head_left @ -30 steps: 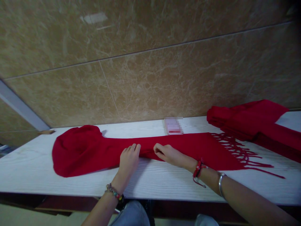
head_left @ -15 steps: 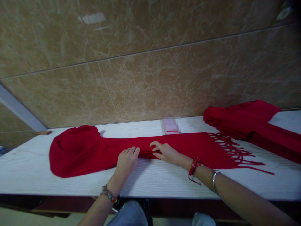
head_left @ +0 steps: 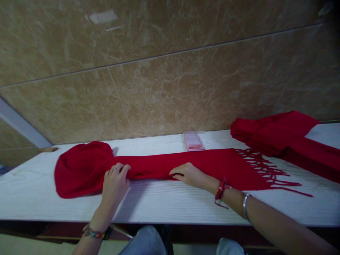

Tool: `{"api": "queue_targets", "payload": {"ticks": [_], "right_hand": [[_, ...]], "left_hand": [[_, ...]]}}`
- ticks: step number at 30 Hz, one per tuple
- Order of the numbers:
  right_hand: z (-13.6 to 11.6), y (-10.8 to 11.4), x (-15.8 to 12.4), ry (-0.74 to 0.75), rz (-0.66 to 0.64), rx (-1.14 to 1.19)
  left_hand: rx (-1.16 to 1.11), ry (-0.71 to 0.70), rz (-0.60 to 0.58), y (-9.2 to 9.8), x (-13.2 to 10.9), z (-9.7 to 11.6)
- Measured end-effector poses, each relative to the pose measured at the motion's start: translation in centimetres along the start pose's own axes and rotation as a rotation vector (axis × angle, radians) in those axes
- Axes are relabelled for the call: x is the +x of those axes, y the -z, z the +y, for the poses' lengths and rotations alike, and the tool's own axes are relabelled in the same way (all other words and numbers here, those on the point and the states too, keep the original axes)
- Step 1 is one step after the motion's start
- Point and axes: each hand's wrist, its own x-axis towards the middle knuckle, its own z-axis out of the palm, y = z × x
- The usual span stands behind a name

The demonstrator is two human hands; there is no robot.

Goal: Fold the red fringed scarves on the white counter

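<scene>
A red scarf [head_left: 154, 163] lies lengthwise along the white tabletop, its fringe spread at the right end and its left end bunched in a rounded heap. My left hand [head_left: 116, 182] is closed on the scarf's near edge, just right of the heap; its fingertips are partly hidden by the hand. Farther right, my right hand [head_left: 190, 174] pinches the same near edge between thumb and fingers. Between my hands the near edge shows a narrow fold.
More red cloth [head_left: 278, 136] lies folded at the right, close to the fringe. A small pale packet [head_left: 193, 141], partly blurred out, sits behind the scarf. A brown tiled wall [head_left: 170, 85] rises behind the white table [head_left: 164, 202].
My left hand has slid left along the scarf's near edge, toward the heap. My right hand has closed its fingers on the edge and stays in nearly the same place.
</scene>
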Motion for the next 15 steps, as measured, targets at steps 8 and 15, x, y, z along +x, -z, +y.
{"api": "queue_targets", "payload": {"ticks": [8,15], "right_hand": [[-0.3,-0.1,-0.7,0.176,-0.002,-0.102],[-1.5,0.8,-1.0,0.243,-0.150,-0.138]], "left_hand": [[-0.226,-0.097,-0.185,-1.9,-1.5,-3.4],[-0.365,-0.344,-0.300,-1.4,-1.8,-1.5]]}}
